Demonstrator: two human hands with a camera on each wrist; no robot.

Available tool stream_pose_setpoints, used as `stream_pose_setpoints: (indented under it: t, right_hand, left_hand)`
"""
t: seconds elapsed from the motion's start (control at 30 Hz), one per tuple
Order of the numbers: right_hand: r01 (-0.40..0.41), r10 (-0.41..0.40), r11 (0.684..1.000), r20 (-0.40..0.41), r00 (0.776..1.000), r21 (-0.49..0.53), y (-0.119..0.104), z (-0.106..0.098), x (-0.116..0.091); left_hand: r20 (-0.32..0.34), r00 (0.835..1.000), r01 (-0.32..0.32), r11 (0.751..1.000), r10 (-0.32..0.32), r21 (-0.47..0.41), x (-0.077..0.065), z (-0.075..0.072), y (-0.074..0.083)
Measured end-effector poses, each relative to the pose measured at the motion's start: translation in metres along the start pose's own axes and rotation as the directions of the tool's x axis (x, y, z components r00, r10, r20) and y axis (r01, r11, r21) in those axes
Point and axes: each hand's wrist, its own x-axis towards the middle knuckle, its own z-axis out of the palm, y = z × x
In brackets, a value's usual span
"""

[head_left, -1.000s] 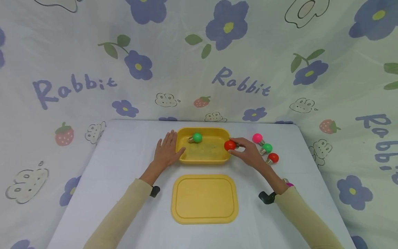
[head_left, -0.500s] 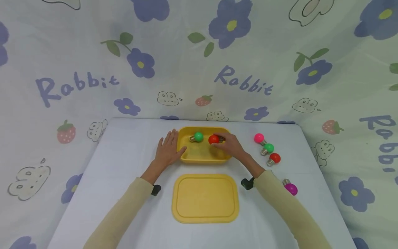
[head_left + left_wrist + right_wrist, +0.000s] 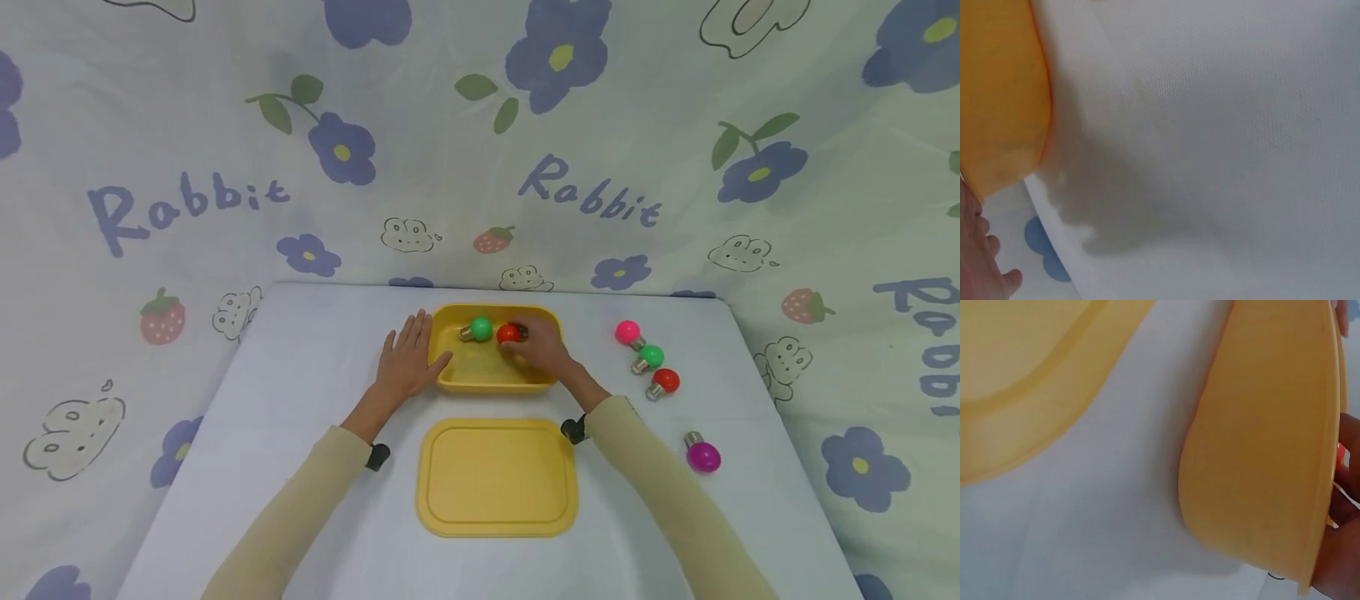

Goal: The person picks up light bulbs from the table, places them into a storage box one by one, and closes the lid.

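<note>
Inside the yellow box (image 3: 480,387), my right hand (image 3: 543,347) holds a red light bulb (image 3: 508,333) between thumb and fingers, its metal base pointing right. A green light bulb (image 3: 481,329) lies in the box just left of the red one. My left hand (image 3: 405,360) rests against the box's left side with its fingers straight. In the right wrist view the box wall (image 3: 1260,437) hides most of the red bulb. Only part of the left hand (image 3: 982,269) shows in the left wrist view, beside the box.
A flat yellow lid (image 3: 497,478) lies on the white table in front of the box. To the right are a pink bulb (image 3: 627,332), a green bulb (image 3: 652,356), a second red bulb (image 3: 666,381) and a purple bulb (image 3: 703,457). A patterned cloth (image 3: 420,142) hangs behind.
My right hand has carried the red bulb leftward from the box's right rim to inside it, near the green bulb. The left hand has stayed at the box's left side.
</note>
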Motion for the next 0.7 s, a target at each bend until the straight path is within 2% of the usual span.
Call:
stream_pose_setpoints:
  t: [0.5,0.7]
  right_hand:
    - [-0.115,0.116,0.993,0.031,0.993,-0.041,0.003,0.011,0.011]
    - [-0.111,0.112,0.993,0.045,0.993,-0.029,-0.002,0.011,0.012]
  left_hand:
    - [-0.006,1.000,0.007,1.000,-0.007,-0.002,-0.003,0.001,0.004]
    - [-0.004,1.000,0.017,1.000,-0.017,0.006,-0.004,0.003,0.003]
